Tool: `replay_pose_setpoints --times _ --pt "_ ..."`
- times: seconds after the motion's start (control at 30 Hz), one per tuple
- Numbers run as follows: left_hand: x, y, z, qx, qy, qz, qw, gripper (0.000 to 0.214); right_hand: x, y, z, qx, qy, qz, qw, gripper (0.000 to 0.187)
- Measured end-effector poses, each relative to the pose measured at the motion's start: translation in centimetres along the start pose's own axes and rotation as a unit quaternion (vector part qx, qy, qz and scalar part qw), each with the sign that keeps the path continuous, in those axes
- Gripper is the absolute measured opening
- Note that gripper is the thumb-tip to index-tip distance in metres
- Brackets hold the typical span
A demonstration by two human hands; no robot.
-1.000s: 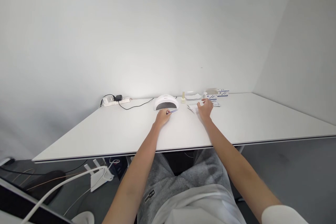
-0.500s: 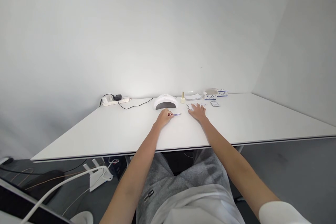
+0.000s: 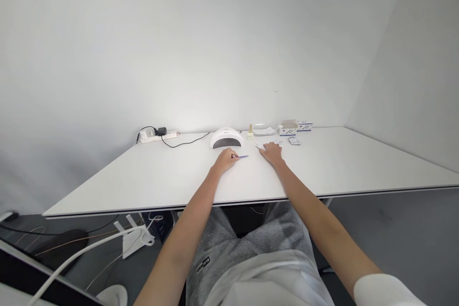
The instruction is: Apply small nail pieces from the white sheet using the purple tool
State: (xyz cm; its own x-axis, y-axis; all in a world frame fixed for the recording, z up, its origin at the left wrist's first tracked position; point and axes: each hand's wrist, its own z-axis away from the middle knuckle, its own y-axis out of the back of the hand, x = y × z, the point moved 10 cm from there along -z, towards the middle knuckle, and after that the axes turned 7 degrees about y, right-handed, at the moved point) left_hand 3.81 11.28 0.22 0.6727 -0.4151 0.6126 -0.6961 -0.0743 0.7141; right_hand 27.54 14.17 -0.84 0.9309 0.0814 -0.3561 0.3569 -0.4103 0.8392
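Note:
My left hand (image 3: 225, 158) is closed around a thin blue-purple tool (image 3: 243, 157), whose tip points right just over the table. At this size I cannot make out its exact kind. My right hand (image 3: 272, 152) rests palm down on flat white packets or papers (image 3: 261, 145), thumb apart from the slightly bent fingers, partly covering them. A white nail lamp (image 3: 226, 132) with a dark arched opening stands just beyond my left hand. Behind my right hand is a small nail polish bottle (image 3: 250, 134). One small sachet (image 3: 294, 141) lies to the right of that hand.
Near the wall are a white tray with paper (image 3: 264, 132), an open small box (image 3: 288, 131) and a second box (image 3: 304, 126). A power strip (image 3: 158, 137) with a black adapter and cable lies at the back left. The table's front edge (image 3: 247, 202) is before me.
My right hand's fingers are less spread and more bent over the white packets. My left hand keeps the thin tool almost in place. The view has shifted very slightly.

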Motion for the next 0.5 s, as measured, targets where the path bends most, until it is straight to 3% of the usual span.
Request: replay_pose_setpoints --times 0.5 --pt "-0.2 0.7 -0.5 0.034 0.014 0.016 0.999 0.022 0.6 1.3 -0.1 0.067 -0.032 -0.102 0.992 0.042"
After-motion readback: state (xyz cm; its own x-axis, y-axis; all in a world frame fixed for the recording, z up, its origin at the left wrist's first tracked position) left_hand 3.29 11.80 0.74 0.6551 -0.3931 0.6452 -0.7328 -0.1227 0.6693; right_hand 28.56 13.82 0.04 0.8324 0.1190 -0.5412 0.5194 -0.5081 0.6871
